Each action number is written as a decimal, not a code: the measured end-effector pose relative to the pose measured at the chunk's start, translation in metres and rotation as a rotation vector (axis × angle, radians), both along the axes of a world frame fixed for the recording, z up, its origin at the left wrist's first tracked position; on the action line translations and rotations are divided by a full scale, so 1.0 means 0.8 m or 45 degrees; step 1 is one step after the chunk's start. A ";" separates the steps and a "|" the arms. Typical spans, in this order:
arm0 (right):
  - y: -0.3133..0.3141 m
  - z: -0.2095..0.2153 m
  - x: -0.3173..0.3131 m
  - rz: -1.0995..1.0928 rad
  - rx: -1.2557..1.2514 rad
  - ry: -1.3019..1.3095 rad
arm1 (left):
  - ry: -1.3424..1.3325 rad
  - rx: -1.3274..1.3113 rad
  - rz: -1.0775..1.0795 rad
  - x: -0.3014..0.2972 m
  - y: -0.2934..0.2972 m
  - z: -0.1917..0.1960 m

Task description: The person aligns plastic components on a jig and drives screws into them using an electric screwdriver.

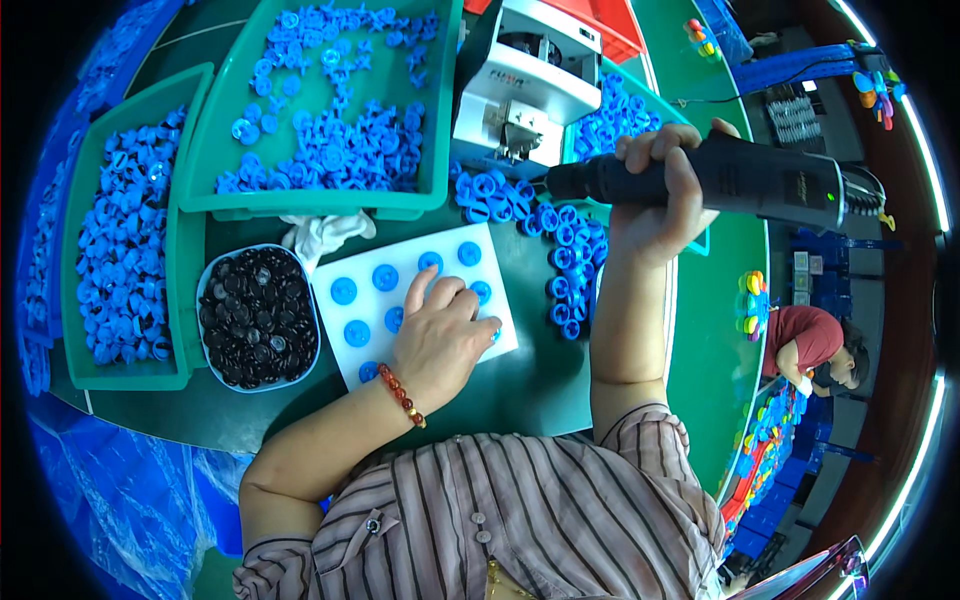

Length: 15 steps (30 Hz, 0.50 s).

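My right hand [668,185] is wrapped round a black electric screwdriver [775,182], held sideways above the bench with its tip pointing left, near the front of a silver machine [530,85]. My left hand [440,335] rests on a white board [415,255] that carries rows of round blue plastic parts [385,278]. Its index finger stretches to one part in the far row and its thumb lies by another at the right edge. Some of the parts are hidden beneath this hand.
Blue parts fill a large green tray [315,205] and a narrower green tray [185,340]. A pale tub holds black round pieces [262,315]. Loose blue rings [572,255] lie right of the board. White cloth [328,232] is crumpled behind it. A co-worker [805,340] sits far right.
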State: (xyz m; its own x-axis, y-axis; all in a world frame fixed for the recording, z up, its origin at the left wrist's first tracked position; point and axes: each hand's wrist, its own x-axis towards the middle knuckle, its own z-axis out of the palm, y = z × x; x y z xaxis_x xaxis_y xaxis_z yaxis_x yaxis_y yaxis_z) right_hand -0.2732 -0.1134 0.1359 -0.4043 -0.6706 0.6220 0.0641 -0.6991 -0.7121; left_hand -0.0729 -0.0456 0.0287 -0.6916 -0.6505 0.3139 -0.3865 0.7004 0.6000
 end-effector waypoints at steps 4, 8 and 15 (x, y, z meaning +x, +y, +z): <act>-0.029 -0.002 0.005 -0.094 -0.001 0.033 | 0.037 0.066 0.015 0.003 -0.001 0.006; -0.044 -0.004 0.005 -0.180 0.016 0.099 | 0.009 0.059 0.030 0.004 -0.002 0.006; -0.061 -0.014 0.002 -0.193 0.067 0.125 | 0.009 0.058 0.023 0.002 -0.007 0.005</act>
